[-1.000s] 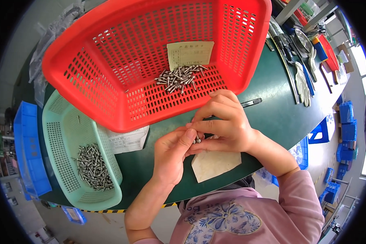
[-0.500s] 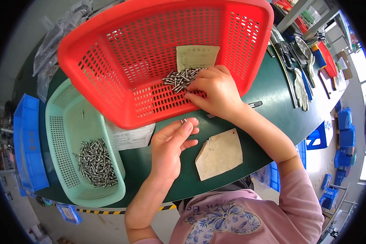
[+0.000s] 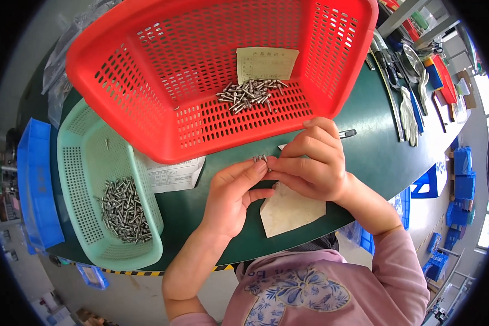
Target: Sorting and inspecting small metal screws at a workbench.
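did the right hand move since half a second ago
Yes. The right hand was reaching into the red basket at the screw pile; it has pulled back onto the green table, meeting the left hand.

Two baskets stood there, one red basket (image 3: 146, 81) and one green basket (image 3: 81, 163), plus two hands and two screw heaps.

Single head view — looks steeply down, close over bench (image 3: 375, 157).
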`<action>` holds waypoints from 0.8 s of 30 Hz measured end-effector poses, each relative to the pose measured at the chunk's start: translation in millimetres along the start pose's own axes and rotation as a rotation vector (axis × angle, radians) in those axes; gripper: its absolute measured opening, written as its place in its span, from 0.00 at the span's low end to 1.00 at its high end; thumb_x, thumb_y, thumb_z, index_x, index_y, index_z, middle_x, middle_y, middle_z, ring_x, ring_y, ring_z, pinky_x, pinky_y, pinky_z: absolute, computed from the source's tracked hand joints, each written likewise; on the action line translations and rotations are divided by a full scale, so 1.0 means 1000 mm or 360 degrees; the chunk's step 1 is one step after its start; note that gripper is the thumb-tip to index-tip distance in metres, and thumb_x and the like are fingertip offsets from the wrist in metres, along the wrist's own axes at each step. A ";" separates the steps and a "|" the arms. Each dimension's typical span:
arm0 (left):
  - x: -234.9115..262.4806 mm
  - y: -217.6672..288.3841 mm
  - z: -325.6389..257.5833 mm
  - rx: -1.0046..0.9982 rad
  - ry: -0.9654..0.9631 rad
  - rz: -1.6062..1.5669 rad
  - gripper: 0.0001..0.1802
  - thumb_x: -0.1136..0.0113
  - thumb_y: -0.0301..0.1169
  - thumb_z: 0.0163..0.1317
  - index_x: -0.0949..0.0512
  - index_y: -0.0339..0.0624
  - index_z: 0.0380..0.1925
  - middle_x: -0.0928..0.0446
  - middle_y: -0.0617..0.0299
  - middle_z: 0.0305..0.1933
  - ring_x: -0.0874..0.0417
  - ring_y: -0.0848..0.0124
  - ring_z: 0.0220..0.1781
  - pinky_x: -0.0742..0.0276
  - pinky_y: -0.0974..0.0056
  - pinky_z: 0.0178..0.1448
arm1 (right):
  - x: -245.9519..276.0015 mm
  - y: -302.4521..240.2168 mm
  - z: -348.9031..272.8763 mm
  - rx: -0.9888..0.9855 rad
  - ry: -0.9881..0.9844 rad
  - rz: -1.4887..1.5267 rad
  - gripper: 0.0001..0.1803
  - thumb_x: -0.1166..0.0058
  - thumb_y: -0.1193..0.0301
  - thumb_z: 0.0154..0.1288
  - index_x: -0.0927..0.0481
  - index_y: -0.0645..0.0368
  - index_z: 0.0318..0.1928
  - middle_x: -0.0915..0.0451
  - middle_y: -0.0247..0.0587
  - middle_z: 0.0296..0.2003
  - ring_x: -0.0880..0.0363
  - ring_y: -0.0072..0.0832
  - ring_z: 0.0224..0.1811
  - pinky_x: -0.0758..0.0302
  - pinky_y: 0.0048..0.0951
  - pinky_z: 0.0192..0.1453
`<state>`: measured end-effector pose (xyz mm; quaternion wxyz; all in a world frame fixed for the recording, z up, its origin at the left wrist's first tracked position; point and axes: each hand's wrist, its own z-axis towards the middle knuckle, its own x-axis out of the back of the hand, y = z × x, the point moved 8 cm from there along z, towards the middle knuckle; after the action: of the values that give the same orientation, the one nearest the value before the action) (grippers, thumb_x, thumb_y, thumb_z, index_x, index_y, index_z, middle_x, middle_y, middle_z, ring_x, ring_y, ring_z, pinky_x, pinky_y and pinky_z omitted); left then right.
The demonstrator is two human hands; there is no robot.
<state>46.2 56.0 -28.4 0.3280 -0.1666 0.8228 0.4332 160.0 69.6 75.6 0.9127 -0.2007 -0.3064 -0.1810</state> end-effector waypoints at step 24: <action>-0.016 0.011 -0.007 -0.0137 0.0013 0.0308 0.14 0.53 0.30 0.68 0.21 0.29 0.37 0.24 0.53 0.46 0.21 0.71 0.44 0.21 0.67 0.47 | -0.006 0.020 -0.009 -0.0293 -0.0065 0.0491 0.19 0.29 0.61 0.43 0.16 0.53 0.38 0.20 0.28 0.31 0.26 0.27 0.31 0.34 0.38 0.51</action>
<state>48.6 56.7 -7.8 0.2738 -0.1021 0.8170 0.4972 169.1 84.1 60.5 0.9009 -0.3318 -0.2727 -0.0621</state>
